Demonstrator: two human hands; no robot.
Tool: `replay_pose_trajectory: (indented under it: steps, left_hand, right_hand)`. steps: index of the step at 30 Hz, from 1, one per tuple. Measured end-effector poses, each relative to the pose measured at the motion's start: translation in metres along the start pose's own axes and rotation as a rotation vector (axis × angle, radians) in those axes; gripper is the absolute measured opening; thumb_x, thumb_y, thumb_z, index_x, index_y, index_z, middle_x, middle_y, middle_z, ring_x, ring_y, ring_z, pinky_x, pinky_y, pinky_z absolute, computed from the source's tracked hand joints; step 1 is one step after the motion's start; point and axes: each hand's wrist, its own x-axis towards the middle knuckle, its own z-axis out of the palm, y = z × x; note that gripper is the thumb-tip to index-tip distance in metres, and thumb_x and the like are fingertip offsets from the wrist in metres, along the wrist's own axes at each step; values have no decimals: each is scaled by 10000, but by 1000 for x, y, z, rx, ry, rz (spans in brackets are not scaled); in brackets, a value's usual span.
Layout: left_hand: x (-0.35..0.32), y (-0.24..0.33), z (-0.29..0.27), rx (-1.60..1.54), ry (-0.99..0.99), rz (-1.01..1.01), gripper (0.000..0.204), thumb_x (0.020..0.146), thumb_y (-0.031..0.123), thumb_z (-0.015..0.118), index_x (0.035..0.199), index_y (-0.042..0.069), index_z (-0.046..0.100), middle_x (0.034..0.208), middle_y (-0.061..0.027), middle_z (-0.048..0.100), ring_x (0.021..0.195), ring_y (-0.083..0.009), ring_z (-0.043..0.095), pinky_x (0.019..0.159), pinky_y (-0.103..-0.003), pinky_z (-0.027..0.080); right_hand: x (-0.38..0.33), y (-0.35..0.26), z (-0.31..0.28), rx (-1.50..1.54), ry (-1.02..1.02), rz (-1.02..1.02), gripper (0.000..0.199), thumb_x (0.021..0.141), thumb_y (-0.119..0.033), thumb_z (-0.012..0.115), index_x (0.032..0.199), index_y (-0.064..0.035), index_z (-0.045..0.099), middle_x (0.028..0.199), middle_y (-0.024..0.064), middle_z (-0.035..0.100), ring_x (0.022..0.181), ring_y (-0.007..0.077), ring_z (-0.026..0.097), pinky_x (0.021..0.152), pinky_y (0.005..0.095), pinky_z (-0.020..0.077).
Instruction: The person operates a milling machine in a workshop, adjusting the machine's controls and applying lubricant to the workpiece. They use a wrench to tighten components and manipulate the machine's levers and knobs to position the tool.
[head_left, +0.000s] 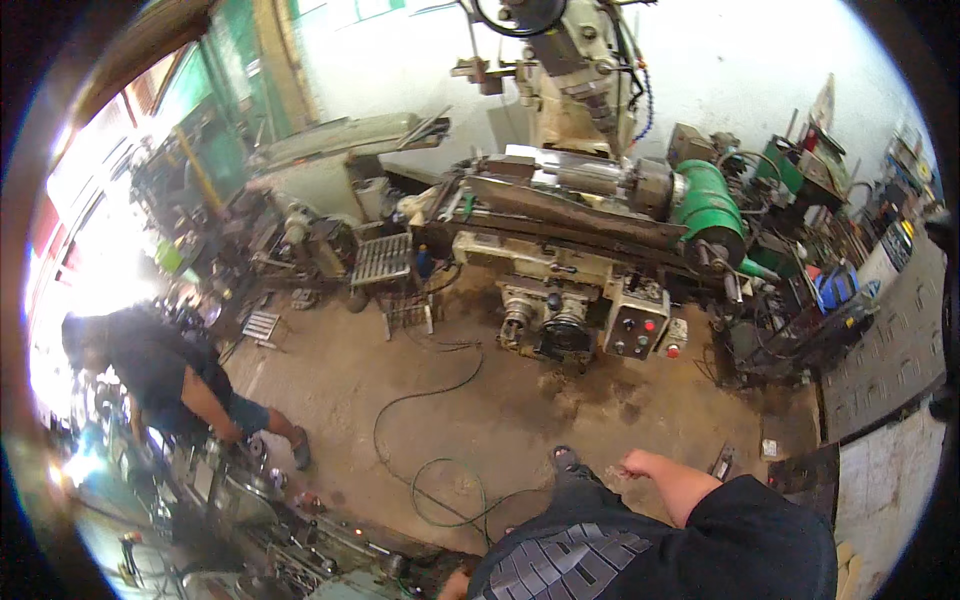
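Milling machine (590,250), cream with a green motor, stands far across the dirt floor (400,380), well apart from the person's hands. Right hand (640,466) hangs over the floor, fingers curled narrow, holding nothing. Left hand (455,585) barely shows at the near edge; its fingers cannot be told. Another person (160,380) bends at left.

Head cam, high, looks down at workshop floor (500,400); milling machine (590,240) ahead, mid-dist.
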Motion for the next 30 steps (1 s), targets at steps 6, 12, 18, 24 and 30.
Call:
replay_pose_trajectory:
  steps: [6,12,18,24,30]
  left_hand:
    - [23,37,2,-154,-53,-90,411,960,294,622,1297,59,628,1272,-201,668,1174,-322,644,982,-448,509]
    - [45,57,-17,-255,-35,-173,347,976,227,614,1267,40,628,1224,-170,688,1110,-293,666,931,-421,525]
    - [58,73,-37,-478,54,-234,284,991,161,607,1237,21,629,1176,-139,708,1046,-263,688,880,-393,541]
    - [75,120,-23,-577,218,23,246,973,97,635,1188,-22,641,1107,-114,720,969,-222,685,860,-352,540]
    - [68,182,-10,-363,69,-270,315,948,202,681,1188,-2,664,1124,-151,727,1051,-269,685,920,-391,534]
  right_hand:
    - [13,135,-58,-52,316,133,234,926,-224,607,894,-29,733,792,122,727,637,200,672,558,364,528]
    - [42,93,-176,348,887,195,436,962,-345,562,1093,56,670,1020,282,705,963,457,688,819,511,548]
    - [44,-54,-338,281,1325,-110,430,956,-343,516,1081,48,644,1093,305,680,1040,482,648,920,543,504]
    - [136,-123,-425,202,1020,208,361,949,-316,528,1119,-41,689,1155,229,691,1050,418,673,891,508,535]
    - [225,-93,-428,-351,1095,-9,291,941,-285,545,1073,-118,744,1096,191,718,1020,397,686,891,497,541]
